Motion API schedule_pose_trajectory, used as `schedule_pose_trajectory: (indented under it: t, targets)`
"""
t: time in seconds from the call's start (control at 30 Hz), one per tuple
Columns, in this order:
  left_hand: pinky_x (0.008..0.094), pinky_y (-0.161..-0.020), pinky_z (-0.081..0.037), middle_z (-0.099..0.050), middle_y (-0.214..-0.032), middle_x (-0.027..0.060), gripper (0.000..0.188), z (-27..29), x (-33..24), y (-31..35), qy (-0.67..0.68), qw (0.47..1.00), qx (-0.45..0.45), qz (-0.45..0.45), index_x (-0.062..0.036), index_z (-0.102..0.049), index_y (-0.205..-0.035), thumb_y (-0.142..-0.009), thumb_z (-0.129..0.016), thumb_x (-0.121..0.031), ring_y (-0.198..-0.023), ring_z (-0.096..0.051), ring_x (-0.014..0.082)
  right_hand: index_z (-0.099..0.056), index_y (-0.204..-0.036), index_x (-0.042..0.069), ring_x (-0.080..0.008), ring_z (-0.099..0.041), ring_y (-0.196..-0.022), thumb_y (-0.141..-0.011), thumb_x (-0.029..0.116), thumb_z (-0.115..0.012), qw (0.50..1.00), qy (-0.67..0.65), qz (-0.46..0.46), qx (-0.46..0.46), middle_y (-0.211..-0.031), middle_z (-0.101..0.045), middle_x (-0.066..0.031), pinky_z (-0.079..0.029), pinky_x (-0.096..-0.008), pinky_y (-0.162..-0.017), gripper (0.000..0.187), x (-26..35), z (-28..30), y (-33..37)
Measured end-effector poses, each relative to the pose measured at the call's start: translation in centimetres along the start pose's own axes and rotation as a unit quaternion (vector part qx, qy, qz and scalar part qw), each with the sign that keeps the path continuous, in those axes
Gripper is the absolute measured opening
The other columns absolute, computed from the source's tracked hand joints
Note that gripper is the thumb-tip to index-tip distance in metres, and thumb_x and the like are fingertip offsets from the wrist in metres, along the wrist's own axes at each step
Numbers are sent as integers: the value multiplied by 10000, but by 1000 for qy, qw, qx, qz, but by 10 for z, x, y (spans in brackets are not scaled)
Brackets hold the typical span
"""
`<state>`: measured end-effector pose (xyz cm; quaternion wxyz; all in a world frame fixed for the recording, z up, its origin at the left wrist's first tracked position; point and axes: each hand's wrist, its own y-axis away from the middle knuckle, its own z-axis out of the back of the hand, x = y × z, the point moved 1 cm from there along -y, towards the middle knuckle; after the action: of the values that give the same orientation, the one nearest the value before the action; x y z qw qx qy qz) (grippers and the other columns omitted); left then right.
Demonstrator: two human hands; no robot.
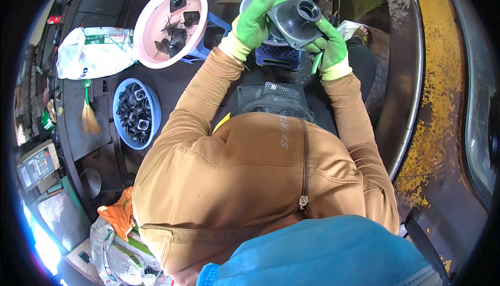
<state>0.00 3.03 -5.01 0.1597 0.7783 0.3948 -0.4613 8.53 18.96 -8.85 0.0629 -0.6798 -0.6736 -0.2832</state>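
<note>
The basin (245, 4) is partly hidden behind the black plastic part (291, 24) and the left hand (253, 23); its contents are hard to make out. The part is between both hands, over the basin's near edge. The right hand (334, 52) grips its right side and a green stick (316, 64), partly covered. The left fingers are straight beside it; whether they grip, I cannot tell.

Place: a workshop
Pink basin (156, 20): contains black parts (191, 18)
Blue basin (157, 115): near pink basin, has many parts
Keypad panel (37, 167): left of pink basin
Scratched yellow metal (442, 72): right of pink basin
</note>
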Motion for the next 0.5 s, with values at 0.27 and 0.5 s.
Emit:
schedule_pose_trajectory:
  t: [0.27,0.5]
  targets:
    - [570,-1015,-430,-509,-1330,269,659,1,25,7,218,969,-79,89,-103,-446,-1387,-910,-499,-554,-1223,-512,434,-547,-1243,44,-106,-613,-770,-877,222,-704,883,421,203,-40,-975,-649,-52,-503,-249,-643,436,-6,-17,3]
    - [543,-793,-550,-639,-1126,184,598,18,-2,7,319,904,26,284,-31,-530,-1264,-910,-557,-511,-923,-644,370,-601,-1235,53,-143,-631,-785,-957,159,-568,739,625,233,91,-964,-661,-82,-533,-270,-674,300,26,-1,13]
